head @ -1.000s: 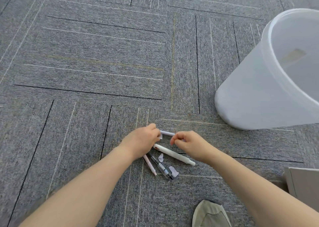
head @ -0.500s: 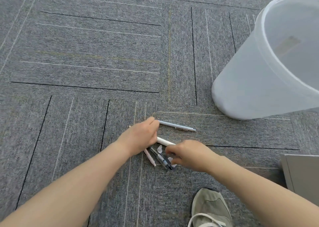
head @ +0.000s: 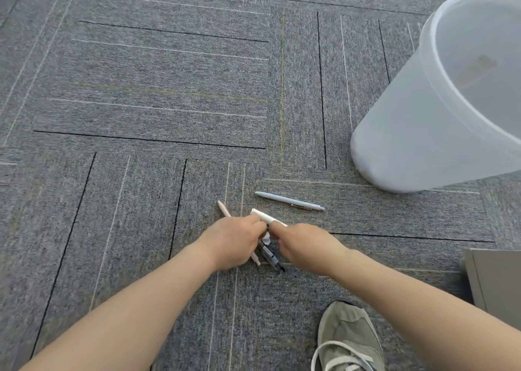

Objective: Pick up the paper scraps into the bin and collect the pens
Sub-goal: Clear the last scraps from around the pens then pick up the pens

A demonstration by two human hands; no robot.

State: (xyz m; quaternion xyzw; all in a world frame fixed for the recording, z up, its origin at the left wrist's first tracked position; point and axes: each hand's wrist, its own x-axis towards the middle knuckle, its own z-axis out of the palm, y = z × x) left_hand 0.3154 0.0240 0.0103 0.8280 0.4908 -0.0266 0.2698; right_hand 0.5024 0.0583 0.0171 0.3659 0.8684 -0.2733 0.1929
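While both hands crowd over the same small heap on the carpet floor [head: 141,89], the left hand [head: 234,241] sits knuckles-up on the pink pen [head: 224,209], whose long axis runs from the upper left down under the palm, its lower tip showing at the wrist side. Its fingers curl toward a small paper scrap [head: 266,239] in the gap between the hands; whether they pinch it I cannot tell. Just right of that, a black pen [head: 270,256] lies slanting down to the right, and a white pen [head: 263,217] pokes out up-left from beneath the right hand [head: 306,246], which is curled and palm-down, its hold hidden. Well apart, up and right, the grey-blue pen [head: 289,200] lies nearly crosswise, nearer the right hand, with the bin [head: 408,122] beyond it.

Half a second ago the right hand covered the scraps lower down; now it has shifted up to meet the left, and the view has dropped closer.
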